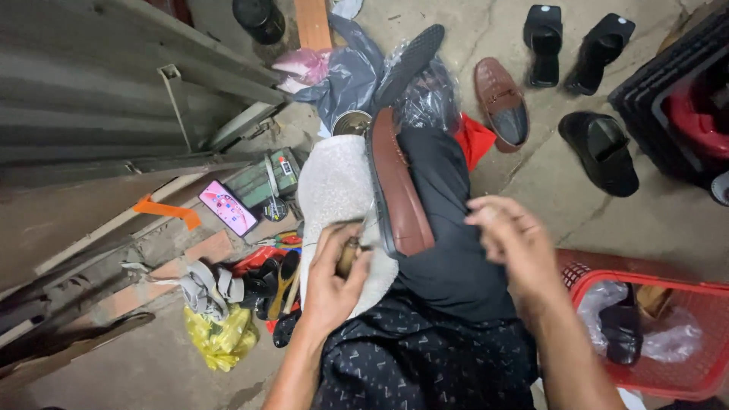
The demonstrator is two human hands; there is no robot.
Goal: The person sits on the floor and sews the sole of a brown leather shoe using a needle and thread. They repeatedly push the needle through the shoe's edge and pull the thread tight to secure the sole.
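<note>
Fingers of left hand gripping a wooden-handled tool against brown loafer on lap, right hand hovering, fingers loosely open.

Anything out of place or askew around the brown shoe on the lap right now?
The brown loafer lies alone on the lap; its apparent mate sits apart on the concrete floor. Otherwise nothing stands out.

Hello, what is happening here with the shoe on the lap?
A seated person has a brown loafer lying sole-side up across their lap, on a white fleecy cloth. The left hand grips a wooden-handled tool with its tip at the edge of the sole. The right hand is raised beside the shoe, blurred, apparently holding nothing. A second brown loafer lies on the floor.
</note>
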